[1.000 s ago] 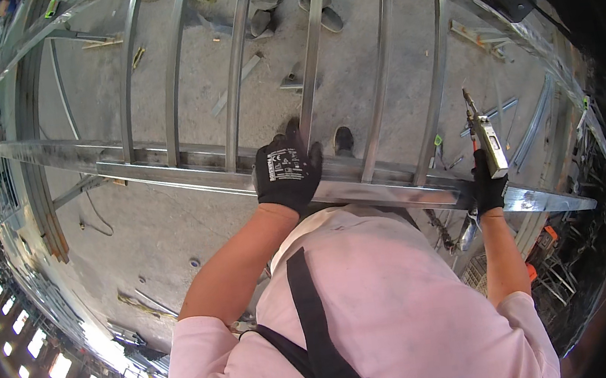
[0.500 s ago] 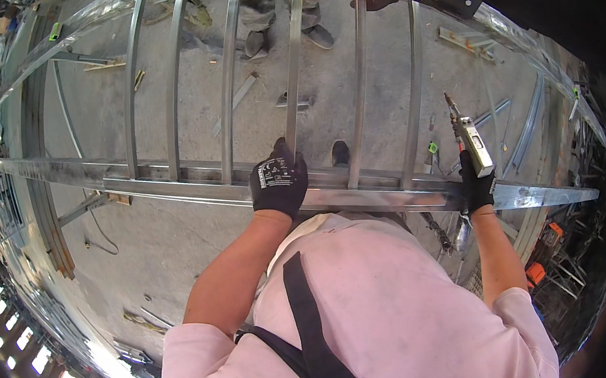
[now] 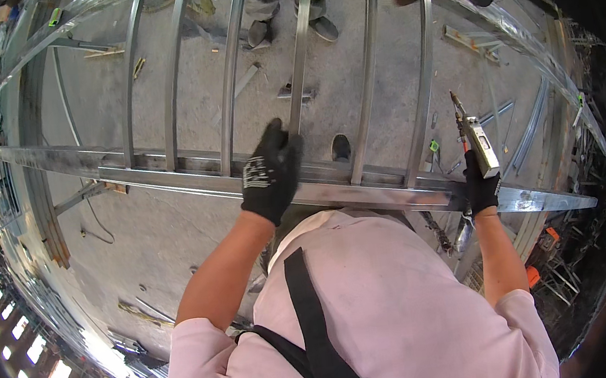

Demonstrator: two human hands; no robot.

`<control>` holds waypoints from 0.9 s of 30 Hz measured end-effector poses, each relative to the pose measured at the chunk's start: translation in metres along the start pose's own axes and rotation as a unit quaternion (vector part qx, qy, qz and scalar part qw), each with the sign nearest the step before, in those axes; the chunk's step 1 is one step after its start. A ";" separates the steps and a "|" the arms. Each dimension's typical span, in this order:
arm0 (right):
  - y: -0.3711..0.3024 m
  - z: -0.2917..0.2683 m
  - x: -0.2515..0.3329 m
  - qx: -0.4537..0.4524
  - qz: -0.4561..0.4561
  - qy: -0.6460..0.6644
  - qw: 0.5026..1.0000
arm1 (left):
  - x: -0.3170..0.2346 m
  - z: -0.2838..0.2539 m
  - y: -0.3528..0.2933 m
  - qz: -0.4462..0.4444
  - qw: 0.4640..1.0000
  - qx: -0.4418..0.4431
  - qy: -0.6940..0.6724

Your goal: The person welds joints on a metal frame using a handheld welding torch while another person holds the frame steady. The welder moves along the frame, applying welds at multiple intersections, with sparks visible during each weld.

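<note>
1. Two tools, level (image 3: 487,151) and torch (image 3: 457,105), sit clasped in the right hand (image 3: 483,188) at the rail (image 3: 374,195).
2. Left hand (image 3: 272,174), blurred, is by a bar (image 3: 300,64); I can't tell whether it grips.
3. Beyond: another person's shoes (image 3: 325,30).

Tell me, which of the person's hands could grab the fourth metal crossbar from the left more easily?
Probably the left hand: it's right by that crossbar, with no tool showing in it. The right hand is farther away and busy holding a pale, boxy tool.
</note>
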State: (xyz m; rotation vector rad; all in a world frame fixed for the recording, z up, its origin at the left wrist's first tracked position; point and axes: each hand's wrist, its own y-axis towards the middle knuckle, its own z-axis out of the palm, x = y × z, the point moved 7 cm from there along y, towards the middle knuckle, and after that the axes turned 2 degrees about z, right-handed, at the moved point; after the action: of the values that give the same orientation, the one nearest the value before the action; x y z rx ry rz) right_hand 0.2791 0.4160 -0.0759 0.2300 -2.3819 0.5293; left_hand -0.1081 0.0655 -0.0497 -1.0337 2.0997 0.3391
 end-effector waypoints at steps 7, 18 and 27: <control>-0.002 0.000 0.001 0.001 0.035 0.045 0.998 | 0.006 -0.055 -0.028 -0.076 0.957 -0.112 -0.257; -0.006 0.000 0.014 0.002 0.037 0.025 0.999 | 0.013 -0.042 -0.027 -0.097 0.955 -0.072 -0.272; -0.006 0.001 0.014 0.004 0.042 0.034 0.999 | -0.011 0.010 0.007 -0.062 0.986 0.107 0.114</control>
State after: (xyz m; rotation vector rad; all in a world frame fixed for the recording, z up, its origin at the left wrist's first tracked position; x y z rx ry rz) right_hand 0.2692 0.4093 -0.0655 0.1140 -2.3320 0.5769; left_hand -0.1038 0.0809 -0.0491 -1.1107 2.2022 -0.0696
